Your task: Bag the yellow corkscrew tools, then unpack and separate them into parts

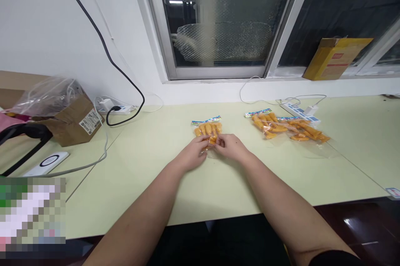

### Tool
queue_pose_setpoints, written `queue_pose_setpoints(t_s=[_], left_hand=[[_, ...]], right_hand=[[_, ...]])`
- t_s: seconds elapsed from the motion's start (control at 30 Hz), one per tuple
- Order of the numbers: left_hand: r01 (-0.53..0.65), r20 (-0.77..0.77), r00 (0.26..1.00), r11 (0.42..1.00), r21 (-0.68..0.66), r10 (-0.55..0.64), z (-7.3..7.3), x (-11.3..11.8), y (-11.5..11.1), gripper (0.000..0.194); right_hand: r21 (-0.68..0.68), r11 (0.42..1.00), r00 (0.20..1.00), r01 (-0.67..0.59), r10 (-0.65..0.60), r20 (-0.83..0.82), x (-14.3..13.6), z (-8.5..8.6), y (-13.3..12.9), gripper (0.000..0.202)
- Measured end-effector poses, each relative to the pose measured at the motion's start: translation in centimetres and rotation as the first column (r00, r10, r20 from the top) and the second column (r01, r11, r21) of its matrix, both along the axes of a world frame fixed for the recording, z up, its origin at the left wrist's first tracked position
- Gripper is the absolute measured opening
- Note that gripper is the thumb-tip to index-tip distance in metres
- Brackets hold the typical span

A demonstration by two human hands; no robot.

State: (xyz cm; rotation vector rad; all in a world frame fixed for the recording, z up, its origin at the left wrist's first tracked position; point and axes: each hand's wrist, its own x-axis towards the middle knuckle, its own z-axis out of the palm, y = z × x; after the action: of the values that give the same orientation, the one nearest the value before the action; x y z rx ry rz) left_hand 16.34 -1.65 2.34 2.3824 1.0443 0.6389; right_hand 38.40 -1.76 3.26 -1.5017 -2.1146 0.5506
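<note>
A clear plastic bag of orange pieces (208, 128) with a blue printed top strip lies on the pale green table (140, 191). My left hand (194, 152) grips the bag's lower left part, fingers closed on the plastic. From the other side, my right hand (230, 147) pinches the lower right part of the same bag. The fingertips of both hands are close together over the orange pieces. To the right lie two similar bags, one (269, 124) beside the other (308, 129), touched by neither hand.
A power strip (300, 112) with a white plug sits behind the right bags. At left are a cardboard box (73, 122), another power strip (125, 110), cables and a white pad (46, 164). A yellow box (337, 59) leans at the window.
</note>
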Motion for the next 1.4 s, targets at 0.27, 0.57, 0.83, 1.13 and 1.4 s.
queue_pose_setpoints(t_s=[0.27,0.57,0.83,1.13,1.4], left_hand=[[-0.017,0.4,0.911,0.981,-0.195,0.095,-1.1,0.2,2.1,0.046],[-0.332,0.399,0.821,0.91,-0.249,0.408,-3.0,-1.6,4.6,0.028],[-0.358,0.224,0.9,0.927,-0.11,0.374,-3.1,-2.3,2.3,0.026],[-0.324,0.03,0.946,0.946,-0.02,0.324,-2.4,-2.6,-4.6,0.04],[-0.509,-0.357,0.784,0.855,0.097,0.507,-2.7,-8.0,-18.2,0.07]], right_hand=[[0.195,0.947,0.966,-0.255,0.238,0.103,-2.9,-0.6,-1.7,0.076],[0.156,0.987,0.97,-0.029,-0.01,0.242,-1.8,-3.2,1.2,0.062],[0.206,0.903,0.852,0.377,-0.426,0.304,7.0,-4.2,2.0,0.058],[0.107,0.933,0.845,0.343,-0.356,0.399,9.7,-4.9,-7.5,0.065],[0.142,0.931,0.819,0.337,-0.364,0.443,13.3,-8.0,-20.3,0.069]])
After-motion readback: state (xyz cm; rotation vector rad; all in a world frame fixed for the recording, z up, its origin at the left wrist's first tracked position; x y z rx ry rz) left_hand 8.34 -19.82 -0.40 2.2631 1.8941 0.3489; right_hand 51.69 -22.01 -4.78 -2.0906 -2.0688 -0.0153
